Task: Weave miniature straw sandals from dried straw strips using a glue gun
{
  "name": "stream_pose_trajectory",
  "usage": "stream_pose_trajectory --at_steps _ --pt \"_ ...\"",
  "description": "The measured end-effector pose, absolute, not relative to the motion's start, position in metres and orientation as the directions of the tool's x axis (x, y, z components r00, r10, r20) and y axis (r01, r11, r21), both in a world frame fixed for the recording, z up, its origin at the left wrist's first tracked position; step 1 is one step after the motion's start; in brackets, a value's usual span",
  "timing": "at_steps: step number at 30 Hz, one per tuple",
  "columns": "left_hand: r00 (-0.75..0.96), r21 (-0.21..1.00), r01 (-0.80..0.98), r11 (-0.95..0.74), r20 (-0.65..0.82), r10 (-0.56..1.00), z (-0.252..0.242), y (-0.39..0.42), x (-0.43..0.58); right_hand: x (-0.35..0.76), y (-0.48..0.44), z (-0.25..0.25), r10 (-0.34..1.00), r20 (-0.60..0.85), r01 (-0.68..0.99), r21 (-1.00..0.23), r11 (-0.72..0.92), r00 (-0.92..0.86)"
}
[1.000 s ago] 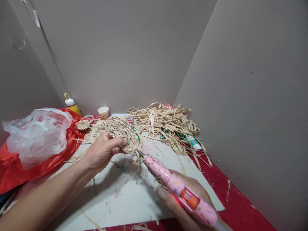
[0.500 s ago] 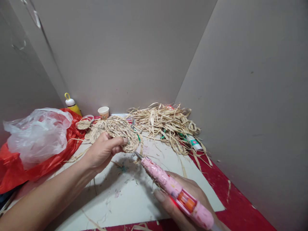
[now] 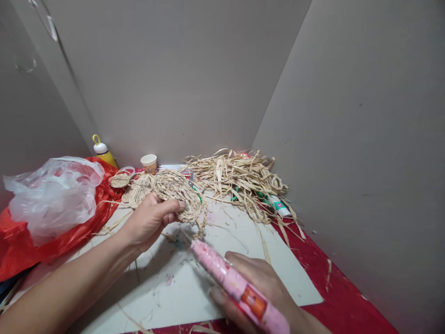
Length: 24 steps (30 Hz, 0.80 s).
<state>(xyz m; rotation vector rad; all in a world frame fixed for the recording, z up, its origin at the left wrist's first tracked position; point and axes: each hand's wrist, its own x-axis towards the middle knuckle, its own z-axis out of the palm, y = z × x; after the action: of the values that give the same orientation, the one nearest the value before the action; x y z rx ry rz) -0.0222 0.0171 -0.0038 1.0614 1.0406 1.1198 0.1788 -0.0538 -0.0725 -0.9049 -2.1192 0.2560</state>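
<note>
A coiled oval of braided straw (image 3: 175, 190) is pinched between the thumb and fingers of my left hand (image 3: 156, 215), held above the white board (image 3: 174, 292). From its right end a loose tail of braid (image 3: 201, 225) hangs down. My right hand (image 3: 253, 287) grips a pink hot glue gun (image 3: 222, 273), smeared with residue and slightly blurred. The gun's metal nozzle points up and left, a little below the coil and apart from it. More coiled straw pieces (image 3: 138, 189) lie behind my left hand.
A heap of dry straw strips (image 3: 229, 176) lies at the back right, with a white-and-green tube (image 3: 280, 205) beside it. Scissors (image 3: 192, 179) lie behind the coil. A paper cup (image 3: 149, 163), yellow bottle (image 3: 106, 153) and clear plastic bag (image 3: 55, 195) on red plastic (image 3: 17, 246) stand left. Grey walls (image 3: 181, 79) enclose the table.
My right hand has drawn the glue gun down and to the left, so its nozzle is now farther below the coil. My left hand and the coil have hardly moved.
</note>
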Motion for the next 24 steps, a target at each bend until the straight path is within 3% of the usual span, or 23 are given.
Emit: stream_pose_trajectory --at_steps 3,5,9,14,15,17,20,22,24 --pt "0.15 0.975 -0.202 0.092 -0.062 0.987 0.0 0.017 -0.024 0.179 -0.053 -0.071 0.564 0.439 0.514 -0.241 0.824 -0.699" --pt "0.151 0.972 -0.228 0.062 -0.027 0.988 0.002 0.016 -0.026 0.178 -0.052 -0.07 0.597 0.233 0.563 -0.199 0.802 -0.768" --pt "0.167 0.963 -0.269 0.036 0.009 0.986 0.007 0.012 -0.027 0.176 -0.049 -0.07 0.678 -0.039 0.67 -0.202 0.714 -0.734" --pt "0.176 0.951 -0.309 0.008 0.049 0.983 0.009 0.009 -0.027 0.192 -0.054 -0.046 0.718 -0.115 0.702 -0.364 0.613 -0.687" --pt "0.183 0.951 -0.309 -0.002 0.062 0.981 0.009 0.008 -0.027 0.195 -0.056 -0.037 0.728 -0.075 0.687 -0.408 0.601 -0.682" --pt "0.199 0.948 -0.319 -0.02 0.088 0.976 0.008 0.006 -0.025 0.198 -0.058 -0.021 0.771 0.173 0.621 -0.496 0.606 -0.613" --pt "0.221 0.946 -0.322 -0.03 0.105 0.97 0.008 0.001 -0.022 0.19 -0.053 -0.01 0.753 0.593 0.486 -0.587 0.647 -0.285" --pt "0.235 0.954 -0.298 -0.03 0.104 0.966 0.009 -0.002 -0.021 0.18 -0.046 -0.009 0.72 0.689 0.402 -0.637 0.658 -0.087" --pt "0.244 0.961 -0.273 -0.038 0.107 0.964 0.009 -0.004 -0.02 0.17 -0.038 -0.011 0.721 0.693 0.333 -0.68 0.653 0.002"
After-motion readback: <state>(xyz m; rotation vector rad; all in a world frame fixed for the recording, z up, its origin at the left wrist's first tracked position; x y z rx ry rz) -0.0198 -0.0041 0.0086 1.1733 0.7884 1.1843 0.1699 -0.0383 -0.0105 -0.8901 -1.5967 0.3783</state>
